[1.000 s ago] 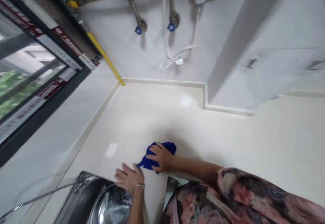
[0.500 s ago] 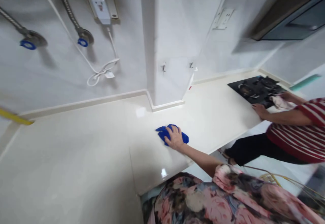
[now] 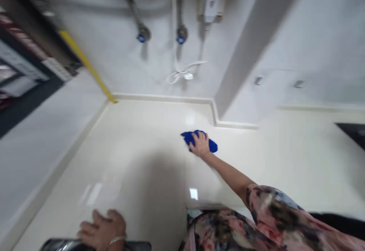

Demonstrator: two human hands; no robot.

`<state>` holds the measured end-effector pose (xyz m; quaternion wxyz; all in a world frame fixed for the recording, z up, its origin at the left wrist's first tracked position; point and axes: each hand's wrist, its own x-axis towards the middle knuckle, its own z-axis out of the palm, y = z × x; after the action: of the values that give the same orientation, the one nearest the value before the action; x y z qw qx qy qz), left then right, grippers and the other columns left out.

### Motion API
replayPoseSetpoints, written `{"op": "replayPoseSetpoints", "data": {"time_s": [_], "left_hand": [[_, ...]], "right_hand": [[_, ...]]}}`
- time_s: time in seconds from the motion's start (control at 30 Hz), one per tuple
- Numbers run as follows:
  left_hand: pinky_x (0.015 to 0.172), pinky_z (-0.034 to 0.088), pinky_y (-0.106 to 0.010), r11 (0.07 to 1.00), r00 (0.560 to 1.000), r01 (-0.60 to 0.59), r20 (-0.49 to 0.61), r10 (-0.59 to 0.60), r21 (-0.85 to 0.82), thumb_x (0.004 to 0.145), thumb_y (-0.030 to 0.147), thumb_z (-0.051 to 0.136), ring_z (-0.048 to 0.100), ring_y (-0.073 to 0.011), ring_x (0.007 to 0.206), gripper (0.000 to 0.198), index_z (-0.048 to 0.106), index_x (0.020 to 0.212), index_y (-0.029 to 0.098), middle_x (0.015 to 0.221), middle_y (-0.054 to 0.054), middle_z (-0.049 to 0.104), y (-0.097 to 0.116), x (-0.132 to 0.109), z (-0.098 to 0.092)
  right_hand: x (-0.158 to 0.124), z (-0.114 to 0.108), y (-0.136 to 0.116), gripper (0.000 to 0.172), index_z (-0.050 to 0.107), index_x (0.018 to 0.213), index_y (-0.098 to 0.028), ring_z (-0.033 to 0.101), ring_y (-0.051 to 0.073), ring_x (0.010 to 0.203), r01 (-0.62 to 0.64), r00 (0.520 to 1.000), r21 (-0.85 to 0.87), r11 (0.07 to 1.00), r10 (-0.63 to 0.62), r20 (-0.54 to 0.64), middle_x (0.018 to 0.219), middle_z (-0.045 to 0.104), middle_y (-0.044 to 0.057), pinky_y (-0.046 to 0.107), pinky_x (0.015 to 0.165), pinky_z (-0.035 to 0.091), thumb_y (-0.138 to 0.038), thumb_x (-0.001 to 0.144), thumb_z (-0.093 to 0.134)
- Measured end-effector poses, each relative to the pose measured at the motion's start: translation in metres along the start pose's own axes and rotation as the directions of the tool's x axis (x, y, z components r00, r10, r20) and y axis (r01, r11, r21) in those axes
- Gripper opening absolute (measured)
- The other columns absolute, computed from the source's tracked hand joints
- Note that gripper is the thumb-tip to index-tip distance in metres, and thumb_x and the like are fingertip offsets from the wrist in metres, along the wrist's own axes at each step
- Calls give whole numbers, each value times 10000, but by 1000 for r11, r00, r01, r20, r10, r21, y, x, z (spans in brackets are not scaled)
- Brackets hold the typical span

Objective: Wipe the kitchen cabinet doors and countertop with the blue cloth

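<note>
Wall (image 3: 114, 61): pale, tiled, behind the whole run.
Worktop (image 3: 137, 148): cream, glossy, L-shaped, bounded by a low upstand at the back and left.
Column (image 3: 245, 53): white, projecting from the wall onto the rear of the worktop.
Window frame (image 3: 25, 72): dark, at far left, blurred.
Floral sleeve (image 3: 270, 213): lower right, covering the right upper arm.
Hob (image 3: 353, 133): black, cut off by the right edge.
Sink (image 3: 57, 245): steel, only a strip visible at the bottom edge.
Yellow pipe (image 3: 85, 68): slanting down to the rear left corner.
Left hand (image 3: 102, 230): palm down, fingers spread, empty, resting at the sink rim.
Right hand (image 3: 201, 144): arm outstretched, palm down, fingers laid flat over the cloth, not curled around it.
Blue cloth (image 3: 212, 145): bunched on the worktop under the right hand, just in front of the column base.
White cord (image 3: 182, 74): coiled against the wall.
Blue valves (image 3: 140, 37): two, on hoses above the cord.
</note>
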<state>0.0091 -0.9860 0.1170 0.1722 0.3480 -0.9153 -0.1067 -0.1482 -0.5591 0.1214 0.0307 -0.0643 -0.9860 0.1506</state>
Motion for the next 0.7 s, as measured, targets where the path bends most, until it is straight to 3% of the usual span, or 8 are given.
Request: {"op": "replayPoseSetpoints", "data": {"time_s": [0.1,0.2,0.37,0.5,0.7], "left_hand": [[1195,337,-705,997,997,73,-29,-74,-35,903,393,453,329,-457,1525,680,530,1510,95,1585,-250,459,0,1,9],[1239,295,-676,993,994,102,-43,-104,-51,944,452,402,278,-451,1560,698,545,1502,60,1624,-273,405,-6,-1,16],[1296,232,-604,999,999,35,-31,-36,-40,998,511,332,193,-391,1612,740,530,1495,0,1656,-309,333,-23,-8,19],[1317,206,-572,1000,1000,9,-21,-10,-5,1023,503,310,163,-350,1627,719,509,1508,11,1677,-293,305,-29,-11,19],[1324,188,-575,999,999,-35,0,35,6,1035,453,347,135,-365,1629,667,494,1512,11,1680,-282,304,-30,-17,13]], "right_hand": [[55,10,-25,631,524,1515,-134,355,421,1426,-18,999,-32,999,17,-43,1548,451,252,658,1222,156,-452,971,482],[105,18,-52,624,503,1520,-133,376,413,1390,-33,998,-73,997,30,-55,1526,457,260,646,1201,191,-449,985,447],[181,37,-101,606,512,1477,-128,421,406,1301,-110,989,-91,990,99,-113,1434,489,266,659,1132,246,-456,974,432],[231,57,-147,585,546,1409,-114,429,408,1265,-101,983,-60,993,90,-159,1376,508,260,655,1095,270,-456,946,446],[287,95,-216,571,552,1371,-112,418,415,1256,5,978,-44,999,-15,-210,1362,501,267,677,1051,301,-457,925,464]]}}
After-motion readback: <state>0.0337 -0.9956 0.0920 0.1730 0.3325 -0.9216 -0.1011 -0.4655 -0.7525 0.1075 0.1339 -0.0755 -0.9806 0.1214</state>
